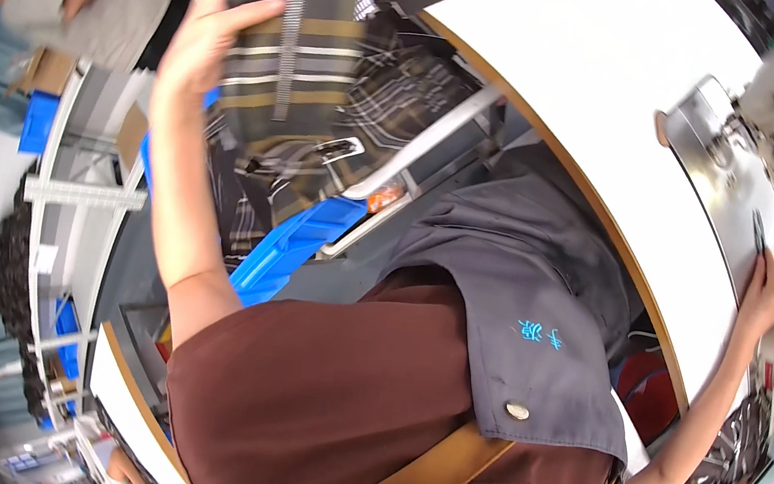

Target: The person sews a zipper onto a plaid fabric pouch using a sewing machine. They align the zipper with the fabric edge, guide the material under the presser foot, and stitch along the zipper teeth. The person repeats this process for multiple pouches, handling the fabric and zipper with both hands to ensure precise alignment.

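Observation:
My left hand [200,45] grips the edge of a raised plaid fabric piece [315,58], olive and grey with pale stripes; a long zipper [294,15] runs down it, slightly blurred. My right hand [765,294] is at the far right, closed on a slim dark metal tool [759,232] over the metal bed of a sewing machine [738,146]. More plaid pieces [391,91] lie below and behind the raised one, in and around a blue plastic bin [295,248].
A white worktable [581,40] with a wooden edge curves along my right. A co-worker [91,3] in a light shirt stands at upper left, holding dark material. Shelving [86,194] with blue bins [39,122] and cardboard boxes is on the left, beside another table edge [122,382].

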A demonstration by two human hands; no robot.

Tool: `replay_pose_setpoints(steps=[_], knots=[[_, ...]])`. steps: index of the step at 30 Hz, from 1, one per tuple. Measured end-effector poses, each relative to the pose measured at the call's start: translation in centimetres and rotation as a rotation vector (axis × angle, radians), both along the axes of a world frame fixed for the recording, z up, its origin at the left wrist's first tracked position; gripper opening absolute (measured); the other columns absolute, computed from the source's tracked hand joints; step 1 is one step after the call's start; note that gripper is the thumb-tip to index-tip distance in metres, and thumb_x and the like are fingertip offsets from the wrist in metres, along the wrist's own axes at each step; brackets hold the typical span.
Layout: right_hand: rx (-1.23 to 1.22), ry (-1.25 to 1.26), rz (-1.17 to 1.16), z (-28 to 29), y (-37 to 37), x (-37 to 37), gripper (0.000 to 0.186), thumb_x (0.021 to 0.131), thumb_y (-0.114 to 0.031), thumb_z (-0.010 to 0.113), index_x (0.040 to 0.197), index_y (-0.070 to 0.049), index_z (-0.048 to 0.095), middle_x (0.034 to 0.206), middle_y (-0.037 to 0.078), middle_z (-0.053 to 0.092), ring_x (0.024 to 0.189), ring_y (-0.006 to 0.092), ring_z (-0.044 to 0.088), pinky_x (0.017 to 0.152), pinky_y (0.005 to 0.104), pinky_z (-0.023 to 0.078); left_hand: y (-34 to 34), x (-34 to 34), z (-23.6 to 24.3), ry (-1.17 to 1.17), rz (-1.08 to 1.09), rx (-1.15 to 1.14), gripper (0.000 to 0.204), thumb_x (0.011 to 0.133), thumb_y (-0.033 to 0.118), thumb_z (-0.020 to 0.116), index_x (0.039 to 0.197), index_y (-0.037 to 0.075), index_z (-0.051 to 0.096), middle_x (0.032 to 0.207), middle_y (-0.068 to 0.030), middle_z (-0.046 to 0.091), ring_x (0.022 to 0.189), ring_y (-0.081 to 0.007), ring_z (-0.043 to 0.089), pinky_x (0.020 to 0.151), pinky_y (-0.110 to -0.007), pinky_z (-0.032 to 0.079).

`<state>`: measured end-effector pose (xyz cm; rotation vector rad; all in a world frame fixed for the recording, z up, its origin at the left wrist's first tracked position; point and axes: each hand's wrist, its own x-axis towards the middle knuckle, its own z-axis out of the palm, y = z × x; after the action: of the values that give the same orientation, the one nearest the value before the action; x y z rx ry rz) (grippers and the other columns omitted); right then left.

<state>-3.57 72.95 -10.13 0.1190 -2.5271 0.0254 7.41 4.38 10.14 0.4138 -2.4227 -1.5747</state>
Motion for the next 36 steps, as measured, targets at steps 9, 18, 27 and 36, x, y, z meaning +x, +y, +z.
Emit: replay_pose_setpoints(steps=[9,18,27,36], knots=[[0.016,-0.047,-0.073,-0.8,2.5,-0.2,0.023,0.094,-0.021,0.058,0.113,-0.014,0.07,0.09,0.008,0.064,0.083,0.0271,0.059,0.076,0.0381,0.047,-11.7,8.6,-9.9,-0.317,0.489,-1.428,0.047,0.086,0.018,0.056,0.132,0.008,0.051,0.128,-0.0229,0.056,0.102,-0.042,0.062,0.091,-0.046,0.046],[0.015,-0.026,-0.039,-1.0,3.3,0.2,0.022,0.094,-0.019,0.058,0.112,-0.012,0.069,0.095,0.01,0.063,0.086,0.0277,0.059,0.078,0.0388,0.047,-6.1,-5.8,-15.1,-0.679,-0.627,-0.927,0.048,0.074,0.038,0.074,0.11,0.007,0.068,0.096,-0.0164,0.07,0.088,-0.0299,0.068,0.076,-0.038,0.051],[-0.137,-0.005,-0.052,-0.6,1.2,1.2,0.02,0.094,-0.012,0.057,0.109,-0.004,0.066,0.096,0.011,0.062,0.088,0.0296,0.06,0.079,0.0367,0.047,-0.3,-7.5,-27.1,-0.605,-0.869,-1.06,0.035,0.075,0.019,0.069,0.103,-0.001,0.057,0.11,-0.0194,0.061,0.095,-0.0371,0.064,0.081,-0.046,0.052],[-0.089,0.026,-0.145,-0.4,0.8,1.7,0.022,0.092,-0.014,0.058,0.11,-0.006,0.067,0.1,0.012,0.064,0.092,0.0306,0.061,0.081,0.0376,0.048,0.8,-7.5,-28.1,-0.44,-0.819,-1.177,0.025,0.075,0.011,0.065,0.096,-0.002,0.061,0.096,-0.0213,0.066,0.086,-0.0369,0.067,0.072,-0.045,0.055]])
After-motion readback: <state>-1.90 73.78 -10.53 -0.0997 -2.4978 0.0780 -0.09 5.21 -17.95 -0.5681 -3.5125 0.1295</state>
